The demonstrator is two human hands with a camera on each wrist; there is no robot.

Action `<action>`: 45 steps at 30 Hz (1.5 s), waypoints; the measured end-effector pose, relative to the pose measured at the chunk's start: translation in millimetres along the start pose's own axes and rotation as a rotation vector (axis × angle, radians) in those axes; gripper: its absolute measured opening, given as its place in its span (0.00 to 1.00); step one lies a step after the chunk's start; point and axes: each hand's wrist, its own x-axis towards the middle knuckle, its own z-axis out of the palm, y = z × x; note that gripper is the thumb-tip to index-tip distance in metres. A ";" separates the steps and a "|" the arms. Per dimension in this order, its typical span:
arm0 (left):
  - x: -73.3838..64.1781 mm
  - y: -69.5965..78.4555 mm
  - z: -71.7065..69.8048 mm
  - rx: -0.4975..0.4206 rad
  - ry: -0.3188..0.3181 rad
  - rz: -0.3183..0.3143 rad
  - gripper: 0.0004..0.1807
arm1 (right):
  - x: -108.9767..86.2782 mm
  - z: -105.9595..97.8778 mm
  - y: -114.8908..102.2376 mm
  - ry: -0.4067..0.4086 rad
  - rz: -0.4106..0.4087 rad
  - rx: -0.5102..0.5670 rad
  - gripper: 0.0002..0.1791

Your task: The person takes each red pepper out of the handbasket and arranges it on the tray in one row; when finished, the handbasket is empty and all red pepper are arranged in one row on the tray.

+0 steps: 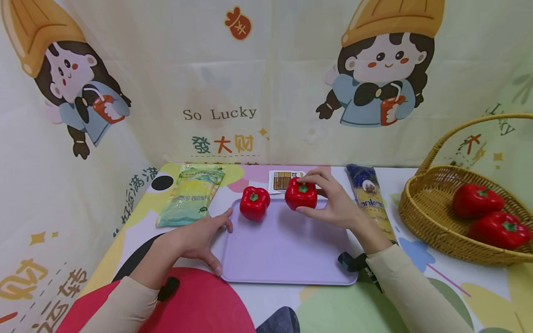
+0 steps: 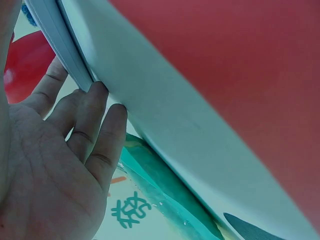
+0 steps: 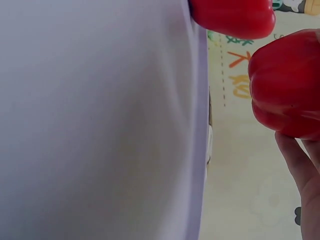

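My right hand [image 1: 335, 203] grips a red bell pepper [image 1: 300, 195] between thumb and fingers, over the far right part of a lilac tray [image 1: 283, 261]. In the right wrist view, that pepper [image 3: 287, 85] hangs apart from the tray surface. A second red bell pepper [image 1: 254, 203] sits at the tray's far left corner. Beside the tray's left edge is my left hand [image 1: 195, 238], thumb and fingers spread, fingertips right at the rim. The left wrist view shows its palm and loosely bent fingers [image 2: 107, 145] along the tray edge, holding nothing.
A wicker basket [image 1: 433, 245] with two red bell peppers [image 1: 479, 201] stands at the right. Left of the tray lies a green-yellow packet [image 1: 191, 196]. Behind it is a small white-brown packet [image 1: 283, 181]; a blue-yellow pasta bag [image 1: 369, 194] lies right. Printed cloth hangs behind.
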 end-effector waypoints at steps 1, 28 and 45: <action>-0.1 0.1 -0.2 0.001 -0.001 0.000 0.45 | 0.5 0.7 -1.6 -0.003 0.002 0.006 0.35; 1.1 0.8 -1.5 -0.003 -0.002 0.001 0.45 | 8.4 26.6 39.1 -0.033 0.024 -0.026 0.37; -0.5 1.3 -1.4 0.000 -0.002 -0.008 0.45 | 6.4 29.9 45.3 -0.145 0.072 0.008 0.36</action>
